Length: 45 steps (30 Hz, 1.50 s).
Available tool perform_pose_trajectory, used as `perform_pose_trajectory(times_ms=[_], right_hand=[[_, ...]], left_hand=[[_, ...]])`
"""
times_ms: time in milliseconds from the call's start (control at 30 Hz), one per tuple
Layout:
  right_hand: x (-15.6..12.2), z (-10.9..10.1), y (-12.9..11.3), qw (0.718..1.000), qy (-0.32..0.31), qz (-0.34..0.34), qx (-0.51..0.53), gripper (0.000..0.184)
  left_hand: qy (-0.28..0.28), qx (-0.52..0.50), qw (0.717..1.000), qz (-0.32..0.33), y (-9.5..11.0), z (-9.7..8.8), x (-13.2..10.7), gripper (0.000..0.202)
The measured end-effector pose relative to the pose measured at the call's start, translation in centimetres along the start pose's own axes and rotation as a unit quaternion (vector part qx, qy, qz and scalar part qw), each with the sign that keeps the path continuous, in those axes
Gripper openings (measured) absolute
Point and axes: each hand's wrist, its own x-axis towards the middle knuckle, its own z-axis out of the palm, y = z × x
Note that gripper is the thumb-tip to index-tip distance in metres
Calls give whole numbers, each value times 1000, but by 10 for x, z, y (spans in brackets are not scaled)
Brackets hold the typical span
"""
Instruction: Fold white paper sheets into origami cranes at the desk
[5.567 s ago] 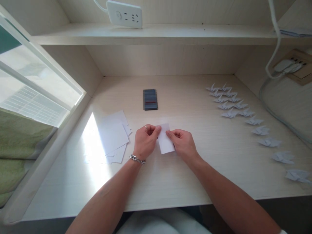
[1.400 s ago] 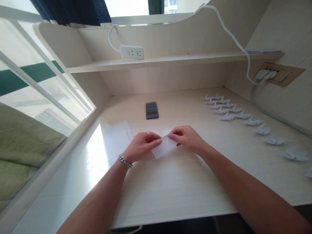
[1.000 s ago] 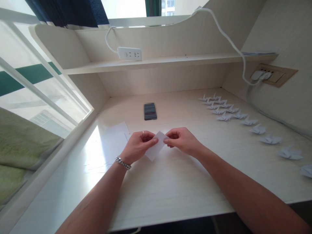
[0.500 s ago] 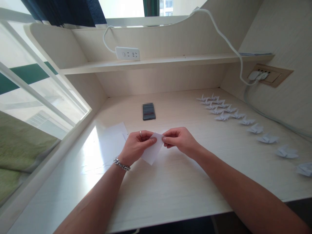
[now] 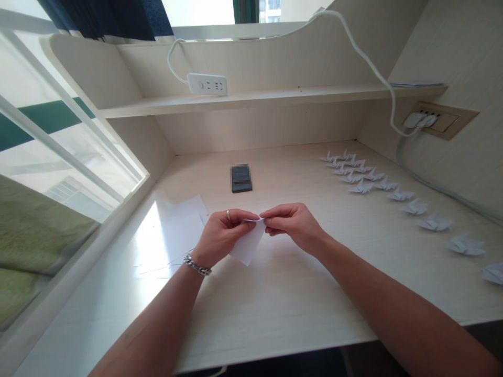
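A small white sheet of folded paper (image 5: 248, 247) is held between both hands above the desk, one pointed corner hanging toward me. My left hand (image 5: 226, 230), with a ring and a chain bracelet, pinches its upper left part between thumb and fingers. The thumb and forefinger of my right hand (image 5: 293, 222) grip the top right edge, where the paper bends over. Fingers hide part of the fold. Left of my hands lie loose white paper sheets (image 5: 183, 230) on the desk.
Folded paper cranes (image 5: 361, 187) stand in rows along the right side of the desk (image 5: 283, 309). A dark flat object (image 5: 241, 178), blurred out, lies beyond my hands. Above it, a shelf (image 5: 267, 98) carries a white power strip (image 5: 207, 84). A white cable (image 5: 365, 60) runs to the wall socket (image 5: 442, 120).
The top edge of the paper has been bent over toward me, and my fingertips have come closer together along it. The view has shifted slightly.
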Motion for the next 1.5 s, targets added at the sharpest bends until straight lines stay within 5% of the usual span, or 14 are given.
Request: perform_pose_trajectory(times_ms=[833,1267,1500], right_hand=[[-2,-4,-6,999,-20,16,35,17],[1,-2,-1,998,-43,26,-34,29],[0,-1,-1,997,-41,15,-62,28]], left_hand=[[-11,71,994,79,-4,-6,-2,9],[-20,86,994,69,-5,-3,-2,13],[-27,134,983,119,-5,-3,-2,9]])
